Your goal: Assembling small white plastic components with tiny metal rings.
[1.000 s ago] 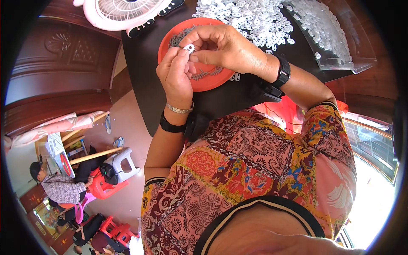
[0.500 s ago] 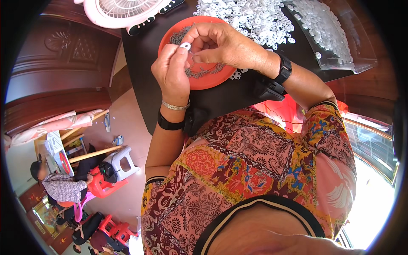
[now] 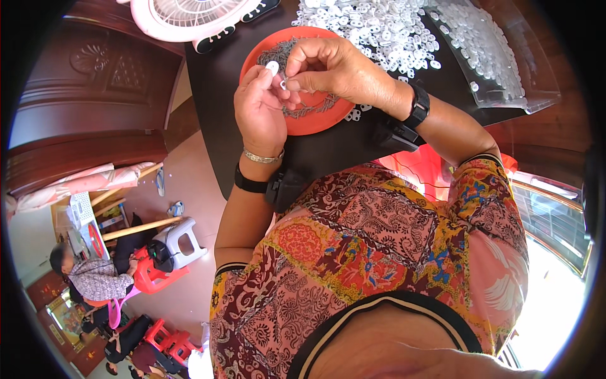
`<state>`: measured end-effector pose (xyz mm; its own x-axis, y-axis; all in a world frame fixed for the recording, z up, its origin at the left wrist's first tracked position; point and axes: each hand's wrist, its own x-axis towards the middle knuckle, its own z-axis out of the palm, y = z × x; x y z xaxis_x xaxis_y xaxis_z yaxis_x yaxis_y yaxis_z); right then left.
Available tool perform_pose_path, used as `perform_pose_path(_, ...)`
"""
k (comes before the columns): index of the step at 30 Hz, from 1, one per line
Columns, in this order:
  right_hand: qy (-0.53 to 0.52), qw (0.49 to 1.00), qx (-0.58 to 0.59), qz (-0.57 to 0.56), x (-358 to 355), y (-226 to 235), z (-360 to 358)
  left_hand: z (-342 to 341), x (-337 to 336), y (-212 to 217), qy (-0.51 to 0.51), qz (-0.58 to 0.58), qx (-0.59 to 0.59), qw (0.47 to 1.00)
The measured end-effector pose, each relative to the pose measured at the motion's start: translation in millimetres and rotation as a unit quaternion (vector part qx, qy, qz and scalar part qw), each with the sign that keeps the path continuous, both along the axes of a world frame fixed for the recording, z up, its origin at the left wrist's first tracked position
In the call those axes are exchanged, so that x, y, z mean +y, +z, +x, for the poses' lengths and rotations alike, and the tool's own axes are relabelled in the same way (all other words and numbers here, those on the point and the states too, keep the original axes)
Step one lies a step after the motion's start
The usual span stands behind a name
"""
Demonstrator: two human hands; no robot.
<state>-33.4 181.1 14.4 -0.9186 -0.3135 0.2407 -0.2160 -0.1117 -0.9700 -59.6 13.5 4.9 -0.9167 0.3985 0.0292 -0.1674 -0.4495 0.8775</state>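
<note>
- shows, far left, a seated person [image 3: 101, 278] by a red stool [image 3: 151, 276], well apart from the table
- has a pink-and-white fan [image 3: 197, 12] at the left side of the black table [image 3: 218, 117]
- wears a silver bracelet [image 3: 262, 157] on the left wrist
- raises left hand [image 3: 262, 110] over left part of a round red tray [image 3: 328, 123], grasping a white oval piece [image 3: 272, 66] at thumb and fingertip
- has grey pins [image 3: 278, 50] scattered in that tray
- holds right hand [image 3: 341, 69] just beside left, with thumb and forefinger close together; cannot tell if grasping the small pale bit [image 3: 283, 84] there
- has loose white pieces [image 3: 385, 31] piled beyond right hand, more in a clear plastic container [image 3: 540, 102] far right
</note>
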Motion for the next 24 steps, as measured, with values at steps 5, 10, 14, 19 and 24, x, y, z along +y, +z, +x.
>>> perform_pose_path(5,-0.038,0.997,0.064,0.036,-4.1,2.0,3.7,-0.3,0.7,-1.1,0.013,-0.001,-0.020,1.000)
perform_pose_path(10,-0.065,0.993,0.062,0.076,-4.9,6.9,5.7,-1.3,2.0,-3.6,0.002,-0.001,0.000,1.000)
perform_pose_path(14,-0.082,0.990,0.049,0.100,-2.1,8.8,5.7,-0.5,1.7,-4.0,0.025,0.002,0.013,1.000)
perform_pose_path(19,-0.115,0.992,0.042,0.038,2.8,-2.7,-2.5,-1.6,1.3,-6.1,0.034,0.007,0.017,0.999)
perform_pose_path(24,-0.103,0.992,-0.068,0.003,3.2,3.4,-1.1,-3.5,0.3,-9.4,0.038,0.007,0.007,0.999)
